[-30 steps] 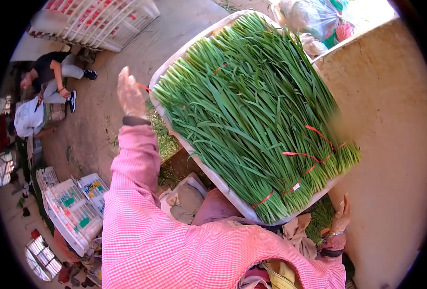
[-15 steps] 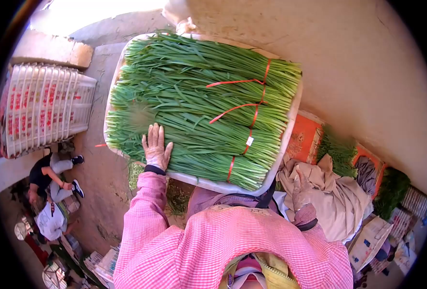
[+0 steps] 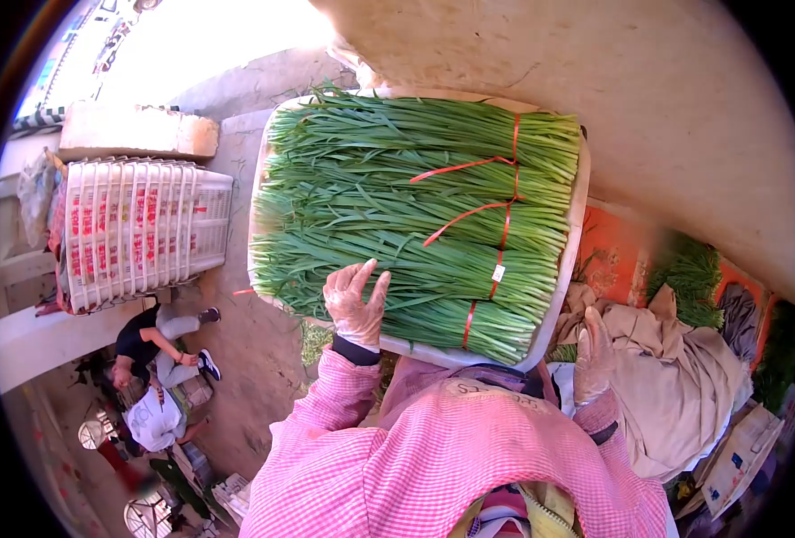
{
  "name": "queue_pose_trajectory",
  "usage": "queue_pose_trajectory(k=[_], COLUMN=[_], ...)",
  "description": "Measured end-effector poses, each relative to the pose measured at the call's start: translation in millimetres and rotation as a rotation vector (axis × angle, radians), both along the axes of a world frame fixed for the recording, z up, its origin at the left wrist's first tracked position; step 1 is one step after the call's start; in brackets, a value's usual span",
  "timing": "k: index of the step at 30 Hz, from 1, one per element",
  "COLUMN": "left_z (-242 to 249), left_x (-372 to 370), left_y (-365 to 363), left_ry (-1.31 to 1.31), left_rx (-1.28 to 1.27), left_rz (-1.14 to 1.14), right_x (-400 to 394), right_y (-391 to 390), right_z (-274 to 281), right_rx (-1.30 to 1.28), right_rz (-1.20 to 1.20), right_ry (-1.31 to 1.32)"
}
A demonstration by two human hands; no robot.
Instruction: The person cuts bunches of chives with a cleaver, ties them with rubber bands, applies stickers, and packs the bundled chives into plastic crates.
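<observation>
Bundles of long green garlic chives (image 3: pixel 397 215) lie side by side, their pale stem ends to the right. Red ties (image 3: pixel 506 224) cross the stems, and two loose tie ends trail left over the leaves. Beneath the bundles is a large white tray (image 3: pixel 569 287), its rim showing around them. My left hand (image 3: pixel 357 303), in a clear plastic glove, hovers at the near edge of the leaves, fingers apart and slightly bent, holding nothing. Close to the tray's near right corner, beside a brown cloth, my gloved right hand (image 3: pixel 594 359) has its fingers stretched out; nothing shows in it.
White plastic crates (image 3: pixel 146 233) stand at left below a pale block (image 3: pixel 137 133). A person (image 3: pixel 169 350) in a black top sits low at left, near another in white. At right lie the brown cloth (image 3: pixel 666 386), orange boards (image 3: pixel 614 255) and more greens (image 3: pixel 689 278).
My left hand has lifted off the leaves and drawn back toward me, its fingers bending. My right hand stays beside the tray. The whole view has shifted, so the surroundings sit further right.
</observation>
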State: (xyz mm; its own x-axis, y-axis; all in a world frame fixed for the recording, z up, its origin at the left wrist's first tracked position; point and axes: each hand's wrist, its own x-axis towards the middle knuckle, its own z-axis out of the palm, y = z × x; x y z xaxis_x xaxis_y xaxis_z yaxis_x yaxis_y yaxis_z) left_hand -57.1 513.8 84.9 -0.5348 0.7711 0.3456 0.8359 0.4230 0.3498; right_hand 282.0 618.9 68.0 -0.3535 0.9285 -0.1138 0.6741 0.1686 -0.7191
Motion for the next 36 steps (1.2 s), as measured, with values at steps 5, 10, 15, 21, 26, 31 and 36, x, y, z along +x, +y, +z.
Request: queue_pose_trajectory(k=[5,10,15,21,26,31,36], left_z=[-23,-46,-9,37,7,-30,-41], left_x=[-16,-56,-204,-149,-34,-23,-10], left_y=[27,18,-81,-61,26,87,120], left_ry=[-0.210,-0.511,-0.129,0.131,-0.055,0.011,0.413], left_rx=[-0.358,-0.342,-0.304,0.036,0.110,-0.085,-0.688], left_rz=[0.023,0.025,0.568,0.121,-0.559,-0.784,-0.959], right_x=[-16,-36,-35,-56,-79,-68,-57], right_y=[-35,-62,-73,-57,-50,-91,-107], right_z=[-9,-7,-2,-19,-19,-29,-33], right_rx=[-0.098,-0.073,0.015,0.288,0.300,0.185,0.078], right_rz=[0.068,0.057,-0.116,-0.322,-0.367,-0.421,-0.356], right_ry=[-0.105,-0.100,-0.189,-0.062,-0.026,-0.021,-0.066])
